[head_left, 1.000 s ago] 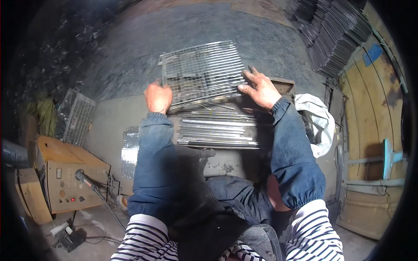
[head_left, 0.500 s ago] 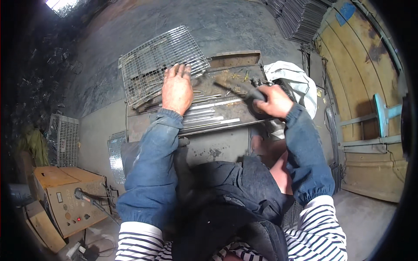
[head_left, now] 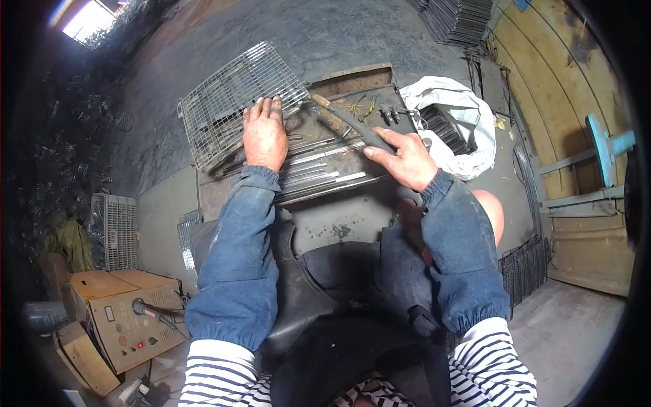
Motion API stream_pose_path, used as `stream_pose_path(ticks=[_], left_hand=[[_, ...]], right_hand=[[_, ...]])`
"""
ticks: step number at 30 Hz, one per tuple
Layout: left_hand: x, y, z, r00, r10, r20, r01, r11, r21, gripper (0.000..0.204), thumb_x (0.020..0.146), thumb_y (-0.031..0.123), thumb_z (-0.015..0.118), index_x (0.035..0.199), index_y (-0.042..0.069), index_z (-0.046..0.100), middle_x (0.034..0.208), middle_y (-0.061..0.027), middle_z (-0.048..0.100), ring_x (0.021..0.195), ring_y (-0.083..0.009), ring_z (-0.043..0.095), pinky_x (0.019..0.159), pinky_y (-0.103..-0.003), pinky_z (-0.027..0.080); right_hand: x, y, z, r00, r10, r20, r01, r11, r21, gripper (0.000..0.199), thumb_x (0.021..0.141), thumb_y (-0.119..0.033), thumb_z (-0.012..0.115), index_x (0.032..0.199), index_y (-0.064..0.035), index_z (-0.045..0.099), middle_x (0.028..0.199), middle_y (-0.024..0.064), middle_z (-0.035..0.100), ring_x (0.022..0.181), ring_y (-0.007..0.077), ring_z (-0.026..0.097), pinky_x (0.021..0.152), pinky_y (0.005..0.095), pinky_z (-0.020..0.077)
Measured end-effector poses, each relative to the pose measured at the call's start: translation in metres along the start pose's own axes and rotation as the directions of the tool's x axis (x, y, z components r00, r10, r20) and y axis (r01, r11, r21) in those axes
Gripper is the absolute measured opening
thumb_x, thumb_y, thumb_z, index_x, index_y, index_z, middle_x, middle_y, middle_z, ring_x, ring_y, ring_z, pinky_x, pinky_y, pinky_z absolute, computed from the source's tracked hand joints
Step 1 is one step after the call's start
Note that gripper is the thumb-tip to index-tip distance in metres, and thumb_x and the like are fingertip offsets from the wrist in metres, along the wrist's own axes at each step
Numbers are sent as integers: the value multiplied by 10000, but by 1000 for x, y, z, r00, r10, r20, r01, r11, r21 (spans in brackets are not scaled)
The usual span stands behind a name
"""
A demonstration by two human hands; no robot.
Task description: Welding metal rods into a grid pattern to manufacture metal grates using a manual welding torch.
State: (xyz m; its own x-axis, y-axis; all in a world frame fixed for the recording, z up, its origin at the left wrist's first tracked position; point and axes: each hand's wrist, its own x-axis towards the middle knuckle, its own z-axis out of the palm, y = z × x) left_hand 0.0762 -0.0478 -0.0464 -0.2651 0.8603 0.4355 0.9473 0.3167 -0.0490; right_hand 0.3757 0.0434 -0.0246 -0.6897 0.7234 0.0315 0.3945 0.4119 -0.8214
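Observation:
My left hand (head_left: 265, 139) lies with outstretched fingers on the near edge of a wire mesh cage or panel (head_left: 234, 91), which slants across the far left of a low metal work table (head_left: 319, 125). Wrapped in my right hand (head_left: 407, 161) is a dark-handled, stick-like tool (head_left: 349, 125) with a brownish tip. It points up and left, its tip close to the mesh's right corner; contact cannot be made out. Between my hands and toward the near side lie several thin metal strips (head_left: 315, 173). Small clips or tools (head_left: 390, 117) lie on the table's right side.
To the right stands an open white sack (head_left: 478, 152) holding dark metal pieces. A tan welding machine (head_left: 129, 315) with a cable sits at lower left. Stacked dark panels (head_left: 456, 20) stand far right, and a yellowish panel (head_left: 569, 74) lines the right side.
My right hand has swung the tool left and away from me, bringing its tip close to the mesh corner. My left hand stays on the mesh. The whole view has shifted slightly.

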Motion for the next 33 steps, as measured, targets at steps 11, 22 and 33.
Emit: stream_pose_path(ticks=[11, 22, 33], left_hand=[[-2, 0, -2, 1000, -14, 22, 13, 999, 32, 475, 944, 143, 527, 1406, 38, 566, 1421, -162, 588, 1396, -317, 467, 1206, -515, 281], [0, 0, -2, 1000, -6, 16, 5, 999, 47, 461, 939, 116, 514, 1386, 30, 583, 1423, -165, 586, 1393, -317, 468, 1207, -505, 279], [0, -4, -26, 998, -40, 54, 49, 986, -157, 529, 851, 16, 576, 1370, -75, 538, 1421, -269, 540, 1384, -391, 457, 1195, -479, 327]], right_hand=[[8, -11, 5, 1000, 6, 13, -6, 1000, 6, 580, 919, -399, 721, 1306, 24, 630, 900, 248, 726, 815, 300, 735, 791, 381, 563], [16, 1, 12, 990, -138, -41, 138, 990, 1, 481, 927, -375, 718, 1209, 12, 673, 822, 220, 719, 766, 331, 732, 734, 399, 562], [7, -10, 22, 958, -287, -19, 287, 958, -3, 479, 876, -236, 750, 1255, 38, 645, 985, 270, 707, 885, 382, 730, 785, 386, 562]])
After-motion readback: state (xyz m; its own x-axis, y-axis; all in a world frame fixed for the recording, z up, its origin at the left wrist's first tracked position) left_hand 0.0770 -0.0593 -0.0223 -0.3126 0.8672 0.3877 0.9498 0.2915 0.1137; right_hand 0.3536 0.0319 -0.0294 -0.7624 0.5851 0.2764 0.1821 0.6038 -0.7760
